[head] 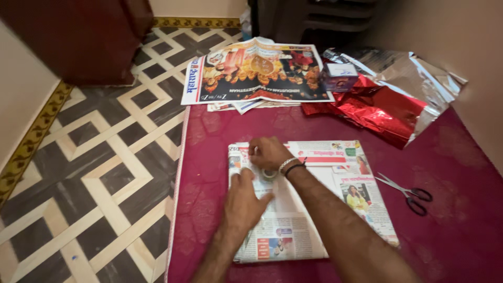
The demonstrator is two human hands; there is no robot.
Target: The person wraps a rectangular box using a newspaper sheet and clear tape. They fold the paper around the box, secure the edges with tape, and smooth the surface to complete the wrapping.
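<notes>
As seen from the head camera, looking down: newspaper-wrapped parcel [314,209], flat and rectangular, lay near the middle of a maroon cloth [461,173]. Left hand [243,202] rested on the parcel's left part, fingers stretched flat and close together, pressing the paper down and holding nothing. Right hand [267,153], wrist banded with bracelets, reached across just above it, fingers curled down onto the paper fold. Small tape roll [269,174] sat between the two hands, touching or nearly touching both; could not be told whether the right fingers gripped it.

Judged best done thus: fold kept tight under the flat left palm, tape drawn straight across the seam, then rubbed down from the centre outward so that no crease lifted.

Scissors [411,195] with dark handles lay shut on the cloth, right of the parcel and apart from it. Crumpled red foil sheet [377,107] and a small box [340,76] occupied the far right. Open newspaper [257,71] hung over the cloth's far edge. Tiled floor [105,157] of dark and pale interlaced bands ran along the left, edged by a patterned skirting; dark furniture [335,21] stood behind.
</notes>
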